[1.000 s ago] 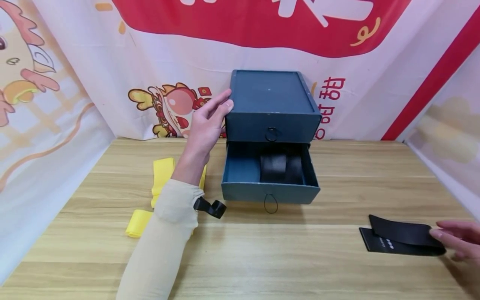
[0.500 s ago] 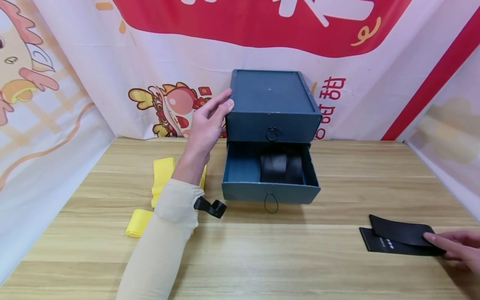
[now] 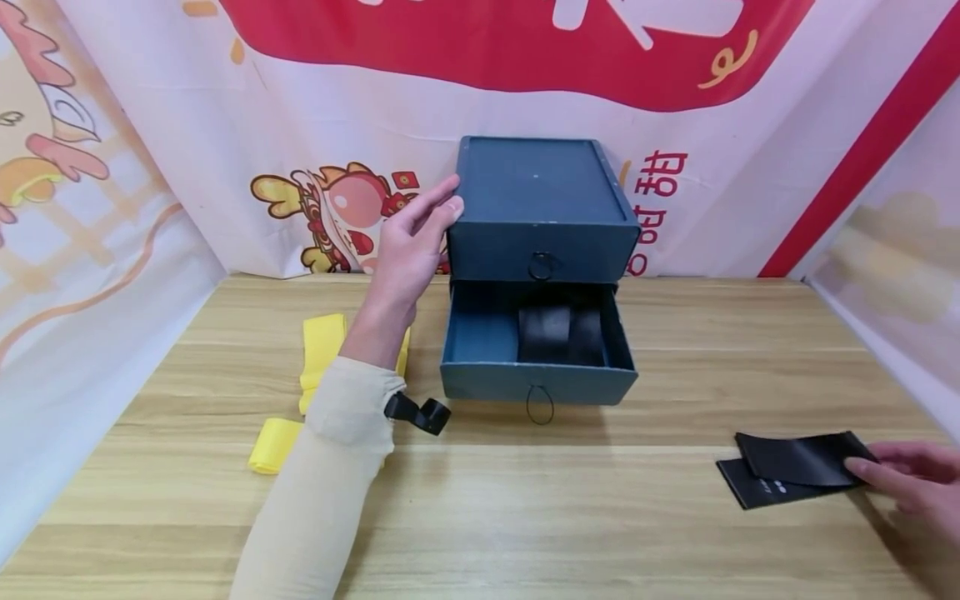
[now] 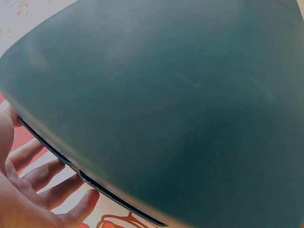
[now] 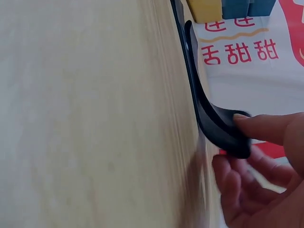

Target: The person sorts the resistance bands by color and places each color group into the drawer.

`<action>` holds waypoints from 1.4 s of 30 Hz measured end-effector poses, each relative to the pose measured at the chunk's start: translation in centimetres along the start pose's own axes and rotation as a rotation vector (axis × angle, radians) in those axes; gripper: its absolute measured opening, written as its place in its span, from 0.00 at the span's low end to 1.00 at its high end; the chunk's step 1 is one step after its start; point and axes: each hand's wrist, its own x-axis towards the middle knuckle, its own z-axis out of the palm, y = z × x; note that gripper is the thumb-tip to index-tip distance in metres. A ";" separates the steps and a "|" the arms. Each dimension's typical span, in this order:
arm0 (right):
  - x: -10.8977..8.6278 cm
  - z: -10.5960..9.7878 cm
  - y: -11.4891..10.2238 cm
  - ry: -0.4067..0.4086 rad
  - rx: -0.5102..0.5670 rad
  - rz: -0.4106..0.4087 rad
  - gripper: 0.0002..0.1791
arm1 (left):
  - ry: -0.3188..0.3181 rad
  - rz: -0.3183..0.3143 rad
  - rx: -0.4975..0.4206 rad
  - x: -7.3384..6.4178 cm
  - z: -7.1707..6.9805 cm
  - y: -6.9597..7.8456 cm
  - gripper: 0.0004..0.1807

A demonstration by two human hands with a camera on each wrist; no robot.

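Note:
My left hand (image 3: pixel 408 254) lies against the left edge of a dark blue two-drawer box (image 3: pixel 543 250), its fingers mostly straight along the side in the left wrist view. The lower drawer (image 3: pixel 540 386) is pulled out and holds a folded black strip (image 3: pixel 546 333) on its right side. At the far right, my right hand (image 3: pixel 918 487) pinches the near end of a folded flat black band (image 3: pixel 802 458) with white print. Its thumb is on top, and in the right wrist view the pinched end of the band (image 5: pixel 223 128) curves up from the table.
Folded yellow bands (image 3: pixel 322 350) lie on the wooden table (image 3: pixel 585 517) at the left, partly hidden by my left sleeve (image 3: pixel 322 492). A black strap end (image 3: pixel 420 414) sticks out from that wrist. A printed cloth (image 3: pixel 360 108) hangs close behind the box.
My right hand has shifted its hold on the black band, whose pinched end now sits raised and turned slightly. The left hand keeps its place on the box.

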 end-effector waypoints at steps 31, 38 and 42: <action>-0.3 7.4 -13.9 0.100 0.029 -0.431 0.19 | 0.004 -0.010 -0.022 0.1 -0.2 0.3 0.22; 0.0 8.6 -16.2 0.097 0.082 -0.466 0.18 | 0.002 -0.012 -0.018 0.1 -0.1 0.1 0.22; 0.1 9.3 -17.8 0.084 0.204 -0.519 0.18 | -0.003 -0.008 -0.013 0.0 0.0 0.0 0.22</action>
